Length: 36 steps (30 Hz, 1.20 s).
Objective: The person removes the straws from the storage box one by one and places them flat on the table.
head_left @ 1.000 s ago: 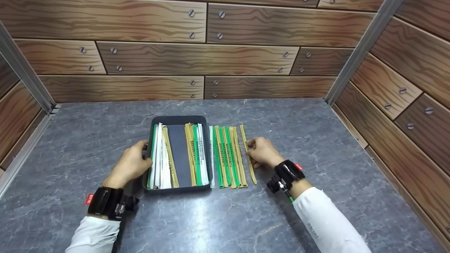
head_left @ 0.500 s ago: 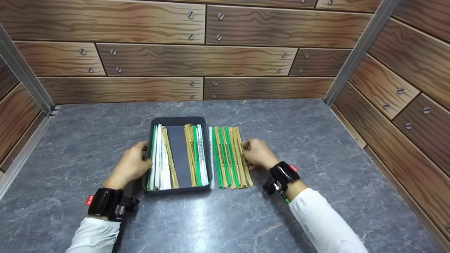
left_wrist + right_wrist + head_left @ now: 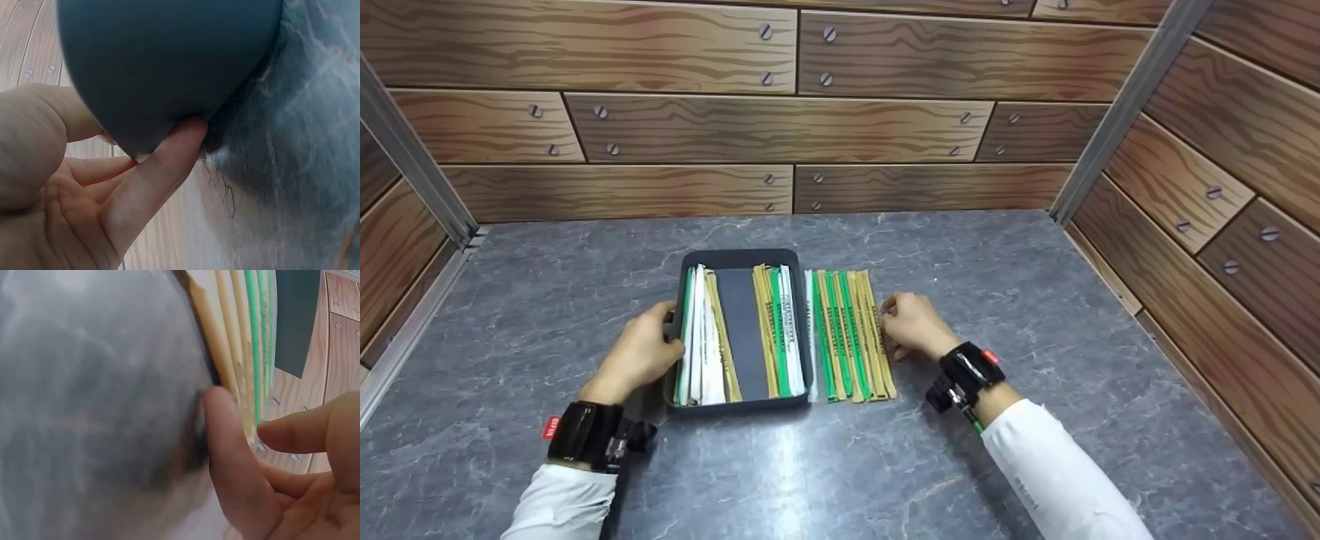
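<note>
The left hand (image 3: 634, 345) holds the tray (image 3: 741, 337) by its left side, thumb and fingers bent around the edge; if it pulls or tips, I think the tray could slide. Inside, to the right of these fingers, the left group of sticks (image 3: 701, 337) leans a little, so a jerk would probably spread it over the bare floor of the tray; the right group of sticks (image 3: 781, 330) stands closer together. Just outside lies a white stick (image 3: 811, 337), the first of the row of sticks (image 3: 847, 337) on the table (image 3: 810, 480); a tray pushed rightward could press this row against the right fingers. The right hand (image 3: 916, 326) is beside the last yellow stick (image 3: 880, 337), its thumb and forefinger apart and seemingly grasping nothing. Too hard a nudge from these fingertips could make the flat sticks ride over each other or turn crooked.
</note>
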Motion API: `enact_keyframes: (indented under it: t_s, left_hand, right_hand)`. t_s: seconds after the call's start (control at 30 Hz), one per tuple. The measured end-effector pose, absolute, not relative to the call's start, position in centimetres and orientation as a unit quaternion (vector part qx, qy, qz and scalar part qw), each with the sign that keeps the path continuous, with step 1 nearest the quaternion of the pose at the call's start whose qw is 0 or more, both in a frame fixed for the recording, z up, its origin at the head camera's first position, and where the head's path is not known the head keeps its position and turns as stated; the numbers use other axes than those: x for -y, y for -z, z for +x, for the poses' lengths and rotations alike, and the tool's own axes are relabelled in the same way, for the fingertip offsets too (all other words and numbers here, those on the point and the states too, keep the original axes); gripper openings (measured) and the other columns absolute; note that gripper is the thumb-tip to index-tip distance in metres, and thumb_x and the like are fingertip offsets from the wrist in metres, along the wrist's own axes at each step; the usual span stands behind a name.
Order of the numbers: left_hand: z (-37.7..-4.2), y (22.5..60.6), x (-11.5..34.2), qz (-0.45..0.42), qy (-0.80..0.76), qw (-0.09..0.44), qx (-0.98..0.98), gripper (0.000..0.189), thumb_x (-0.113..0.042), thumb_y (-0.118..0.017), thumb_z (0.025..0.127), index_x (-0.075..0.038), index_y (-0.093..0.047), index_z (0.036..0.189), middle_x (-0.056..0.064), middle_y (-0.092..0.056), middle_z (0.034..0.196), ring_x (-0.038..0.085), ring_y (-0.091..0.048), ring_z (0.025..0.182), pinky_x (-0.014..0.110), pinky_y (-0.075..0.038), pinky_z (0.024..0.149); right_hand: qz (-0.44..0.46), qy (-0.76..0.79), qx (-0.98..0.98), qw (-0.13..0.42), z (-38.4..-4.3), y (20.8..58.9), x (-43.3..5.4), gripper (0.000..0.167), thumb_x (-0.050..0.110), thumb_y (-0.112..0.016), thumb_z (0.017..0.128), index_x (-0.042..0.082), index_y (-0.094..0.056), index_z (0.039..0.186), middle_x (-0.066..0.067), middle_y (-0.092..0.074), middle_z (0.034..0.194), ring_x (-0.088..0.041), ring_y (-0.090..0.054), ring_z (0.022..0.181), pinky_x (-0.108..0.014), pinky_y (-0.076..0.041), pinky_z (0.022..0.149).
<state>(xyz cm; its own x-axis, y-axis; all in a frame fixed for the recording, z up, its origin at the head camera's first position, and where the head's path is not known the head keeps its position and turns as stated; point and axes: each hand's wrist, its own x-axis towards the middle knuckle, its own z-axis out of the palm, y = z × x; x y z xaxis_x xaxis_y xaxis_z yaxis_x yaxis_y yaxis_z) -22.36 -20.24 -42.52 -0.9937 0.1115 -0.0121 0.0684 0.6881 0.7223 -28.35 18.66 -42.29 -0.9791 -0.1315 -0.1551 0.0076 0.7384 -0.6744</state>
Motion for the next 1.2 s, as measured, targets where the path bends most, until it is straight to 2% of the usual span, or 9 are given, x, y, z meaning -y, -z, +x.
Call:
enact_keyframes:
  t_s: [0.1, 0.23, 0.37, 0.6, 0.8, 0.93, 0.97, 1.07, 1.2]
  left_hand:
    - [-22.4, 42.6, 20.3, 0.048, -0.388, 0.025, -0.92, 0.071, 0.004, -0.059, 0.087, 0.014, -0.034, 0.153, 0.041, -0.052, 0.14, 0.053, -0.059, 0.122, 0.061, -0.05, 0.106]
    - [-22.5, 42.6, 20.2, 0.045, -0.387, 0.026, -0.921, 0.071, 0.004, -0.059, 0.087, 0.014, -0.033, 0.153, 0.041, -0.052, 0.141, 0.052, -0.059, 0.122, 0.06, -0.051, 0.104]
    - [-22.4, 42.5, 20.3, 0.043, -0.386, 0.028, -0.921, 0.071, 0.003, -0.059, 0.088, 0.014, -0.033, 0.153, 0.04, -0.051, 0.142, 0.051, -0.059, 0.122, 0.06, -0.051, 0.105]
    - [-22.4, 42.5, 20.3, 0.046, -0.389, 0.03, -0.92, 0.07, 0.003, -0.058, 0.088, 0.014, -0.033, 0.153, 0.04, -0.051, 0.142, 0.051, -0.06, 0.121, 0.059, -0.052, 0.104]
    - [-22.5, 42.5, 20.3, 0.036, -0.402, 0.044, -0.914, 0.071, 0.003, -0.059, 0.09, 0.013, -0.03, 0.155, 0.039, -0.047, 0.146, 0.05, -0.061, 0.121, 0.058, -0.053, 0.104]
    - [-22.7, 42.5, 20.3, 0.036, -0.405, 0.046, -0.913, 0.071, 0.003, -0.058, 0.09, 0.012, -0.03, 0.155, 0.039, -0.047, 0.147, 0.05, -0.063, 0.119, 0.057, -0.055, 0.102]
    - [-22.7, 42.4, 20.3, 0.035, -0.404, 0.046, -0.913, 0.071, 0.004, -0.058, 0.09, 0.012, -0.03, 0.156, 0.039, -0.047, 0.147, 0.05, -0.063, 0.118, 0.057, -0.055, 0.101]
    - [-22.7, 42.4, 20.3, 0.038, -0.399, 0.039, -0.915, 0.071, 0.004, -0.058, 0.09, 0.012, -0.032, 0.155, 0.039, -0.048, 0.146, 0.051, -0.062, 0.12, 0.058, -0.053, 0.103]
    - [-22.6, 42.5, 20.5, 0.041, -0.393, 0.031, -0.918, 0.071, 0.004, -0.059, 0.088, 0.012, -0.034, 0.154, 0.039, -0.05, 0.144, 0.051, -0.061, 0.12, 0.059, -0.052, 0.104]
  right_hand:
    - [-0.059, 0.333, -0.939, 0.068, -28.7, 40.8, -18.3, 0.042, 0.009, -0.055, 0.098, -0.009, -0.057, 0.136, -0.024, -0.069, 0.12, -0.022, -0.069, 0.062, -0.034, -0.062, 0.058]
    - [-0.115, 0.321, -0.94, 0.022, -28.9, 38.5, -16.2, 0.041, 0.008, -0.056, 0.098, -0.007, -0.059, 0.136, -0.021, -0.071, 0.117, -0.024, -0.067, 0.075, -0.032, -0.06, 0.065]
    - [-0.159, 0.346, -0.924, 0.032, -28.4, 36.5, -12.5, 0.039, 0.009, -0.058, 0.1, -0.003, -0.06, 0.136, -0.015, -0.07, 0.115, -0.022, -0.066, 0.071, -0.032, -0.06, 0.061]
    - [-0.234, 0.292, -0.927, 0.036, -28.0, 35.7, -5.4, 0.038, 0.012, -0.064, 0.097, 0.0, -0.065, 0.132, -0.012, -0.071, 0.114, -0.02, -0.066, 0.095, -0.03, -0.058, 0.083]
    - [-0.242, 0.284, -0.921, 0.108, -28.0, 37.8, -0.6, 0.036, 0.009, -0.066, 0.093, -0.004, -0.066, 0.127, -0.009, -0.073, 0.093, -0.01, -0.062, 0.062, -0.021, -0.056, 0.059]
    - [-0.231, 0.251, -0.93, 0.14, -28.6, 39.4, 1.6, 0.004, 0.005, -0.065, 0.085, 0.002, -0.067, 0.086, -0.008, -0.068, 0.064, -0.012, -0.06, 0.043, -0.026, -0.052, 0.042]
    - [-0.229, 0.239, -0.933, 0.14, -29.4, 40.9, 2.0, 0.007, 0.008, -0.066, 0.082, 0.006, -0.062, 0.076, -0.007, -0.066, 0.061, -0.012, -0.06, 0.041, -0.026, -0.05, 0.038]
    - [-0.216, 0.205, -0.94, 0.168, -30.2, 42.1, 3.1, 0.02, 0.01, -0.069, 0.078, 0.011, -0.054, 0.065, -0.009, -0.067, 0.062, -0.017, -0.064, 0.041, -0.03, -0.053, 0.038]
    - [-0.205, 0.171, -0.945, 0.191, -30.6, 43.2, 4.3, 0.014, 0.009, -0.071, 0.076, 0.009, -0.059, 0.069, -0.011, -0.069, 0.069, -0.022, -0.066, 0.043, -0.033, -0.056, 0.04]
